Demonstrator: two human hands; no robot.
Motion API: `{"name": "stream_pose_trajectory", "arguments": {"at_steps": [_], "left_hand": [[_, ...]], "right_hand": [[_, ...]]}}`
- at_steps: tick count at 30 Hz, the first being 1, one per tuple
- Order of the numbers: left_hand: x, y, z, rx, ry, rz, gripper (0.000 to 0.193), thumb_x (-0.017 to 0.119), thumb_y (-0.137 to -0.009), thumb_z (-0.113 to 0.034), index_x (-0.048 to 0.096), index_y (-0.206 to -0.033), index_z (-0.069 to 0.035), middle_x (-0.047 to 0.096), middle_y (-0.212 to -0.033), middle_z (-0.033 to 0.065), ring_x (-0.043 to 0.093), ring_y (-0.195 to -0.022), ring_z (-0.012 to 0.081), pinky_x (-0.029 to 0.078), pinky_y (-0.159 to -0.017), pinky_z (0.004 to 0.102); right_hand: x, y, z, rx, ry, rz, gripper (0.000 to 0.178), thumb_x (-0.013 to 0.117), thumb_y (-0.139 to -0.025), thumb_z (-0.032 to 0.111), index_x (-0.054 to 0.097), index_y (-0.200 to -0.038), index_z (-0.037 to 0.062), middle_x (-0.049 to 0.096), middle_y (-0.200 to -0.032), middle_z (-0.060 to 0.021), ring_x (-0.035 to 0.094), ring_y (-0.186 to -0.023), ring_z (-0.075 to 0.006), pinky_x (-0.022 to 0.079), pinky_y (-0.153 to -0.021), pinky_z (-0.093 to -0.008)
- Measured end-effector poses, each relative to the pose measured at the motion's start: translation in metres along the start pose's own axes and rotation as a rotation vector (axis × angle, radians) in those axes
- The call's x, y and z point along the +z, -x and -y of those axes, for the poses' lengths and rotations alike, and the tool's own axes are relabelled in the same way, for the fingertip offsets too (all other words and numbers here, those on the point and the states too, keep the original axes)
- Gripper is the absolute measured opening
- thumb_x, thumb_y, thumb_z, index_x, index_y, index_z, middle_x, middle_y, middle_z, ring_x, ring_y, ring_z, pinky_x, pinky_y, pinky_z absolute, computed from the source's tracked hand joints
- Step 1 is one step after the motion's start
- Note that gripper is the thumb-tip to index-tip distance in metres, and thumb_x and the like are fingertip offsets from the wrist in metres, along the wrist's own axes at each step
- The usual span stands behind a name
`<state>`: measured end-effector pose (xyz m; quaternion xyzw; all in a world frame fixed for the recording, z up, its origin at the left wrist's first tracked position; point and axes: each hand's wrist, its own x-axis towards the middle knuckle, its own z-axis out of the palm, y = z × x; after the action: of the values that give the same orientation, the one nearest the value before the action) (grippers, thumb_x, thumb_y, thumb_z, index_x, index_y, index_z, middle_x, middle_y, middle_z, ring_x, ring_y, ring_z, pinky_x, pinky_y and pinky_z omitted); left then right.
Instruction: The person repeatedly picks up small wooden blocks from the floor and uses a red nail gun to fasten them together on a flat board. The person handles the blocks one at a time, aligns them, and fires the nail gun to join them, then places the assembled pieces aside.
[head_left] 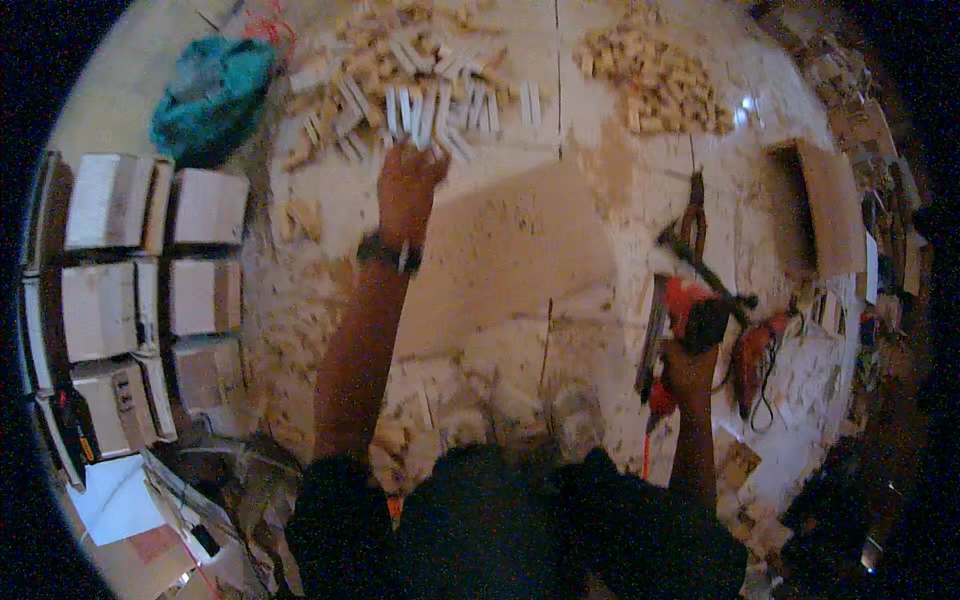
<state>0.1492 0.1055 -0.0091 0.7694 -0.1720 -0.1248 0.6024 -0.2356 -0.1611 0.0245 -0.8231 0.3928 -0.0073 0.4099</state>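
My left hand [408, 185], with a dark band at its wrist, reaches to the near edge of a scattered heap of small wooden pieces. Its fingertips meet several pale narrow strips [425, 118]; blur hides whether they grip one. To the right, my right hand [690, 368] is closed around the dark handle of a red and black power tool [688, 300]. Between my hands lies a large flat tan board [510, 255].
A second heap of small wood blocks [655, 85] lies far right. Near the power tool are a hammer [705, 268], pliers [694, 215] and another red tool [757, 360]. An open cardboard box [830, 210] stands right; stacked pale blocks [100, 310] and a green bag [212, 95] are left.
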Motion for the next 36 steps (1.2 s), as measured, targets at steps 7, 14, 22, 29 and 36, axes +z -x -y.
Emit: {"name": "stream_pose_trajectory", "arguments": {"at_steps": [7, 14, 22, 29, 36], "left_hand": [[-0.087, 0.293, 0.050, 0.130, -0.839, 0.941, 0.050, 0.053, -0.082, -0.030, 0.045, -0.128, -0.010, 0.039, -0.135, 0.0183, 0.038, -0.125, 0.0342, 0.032, -0.101, 0.0477], [-0.127, 0.348, 0.065, 0.194, -0.949, 0.950, 0.047, 0.056, -0.079, -0.036, 0.051, -0.122, -0.018, 0.049, -0.124, 0.0157, 0.048, -0.114, 0.0338, 0.044, -0.084, 0.0510], [-0.102, 0.341, 0.054, -0.137, -1.007, 0.905, 0.034, 0.053, -0.084, -0.025, 0.055, -0.113, -0.009, 0.057, -0.108, 0.0164, 0.057, -0.095, 0.0350, 0.047, -0.081, 0.0470], [-0.058, 0.240, 0.035, -0.023, -0.679, 0.591, 0.032, 0.058, -0.082, -0.023, 0.058, -0.107, -0.003, 0.060, -0.098, 0.0188, 0.058, -0.085, 0.0353, 0.047, -0.076, 0.0422], [0.105, 0.091, 0.033, -0.227, -0.375, 0.228, 0.035, 0.068, -0.076, -0.033, 0.065, -0.088, 0.000, 0.066, -0.078, 0.0118, 0.062, -0.071, 0.0202, 0.048, -0.068, 0.0315]], "right_hand": [[-0.001, 0.011, 0.023, 0.184, -0.220, -0.006, 0.039, 0.058, -0.084, 0.020, 0.047, -0.117, 0.0032, 0.052, -0.115, -0.0094, 0.047, -0.106, -0.0205, 0.033, -0.097, -0.0307], [0.004, 0.013, 0.082, 0.047, -0.100, 0.010, 0.034, 0.058, -0.085, 0.023, 0.052, -0.111, 0.0017, 0.055, -0.106, -0.0085, 0.051, -0.097, -0.0180, 0.039, -0.090, -0.0303], [0.009, 0.023, 0.050, 0.116, -0.205, -0.097, 0.031, 0.064, -0.074, 0.015, 0.053, -0.100, 0.0022, 0.057, -0.091, -0.0062, 0.053, -0.082, -0.0169, 0.043, -0.076, -0.0316], [0.005, 0.016, 0.032, 0.131, -0.214, -0.141, 0.037, 0.061, -0.076, 0.012, 0.047, -0.108, 0.0014, 0.052, -0.102, -0.0080, 0.049, -0.092, -0.0195, 0.037, -0.084, -0.0320], [0.002, 0.017, 0.027, 0.173, -0.184, -0.116, 0.041, 0.061, -0.078, 0.015, 0.045, -0.114, 0.0008, 0.050, -0.109, -0.0102, 0.046, -0.100, -0.0215, 0.033, -0.091, -0.0333]]}}
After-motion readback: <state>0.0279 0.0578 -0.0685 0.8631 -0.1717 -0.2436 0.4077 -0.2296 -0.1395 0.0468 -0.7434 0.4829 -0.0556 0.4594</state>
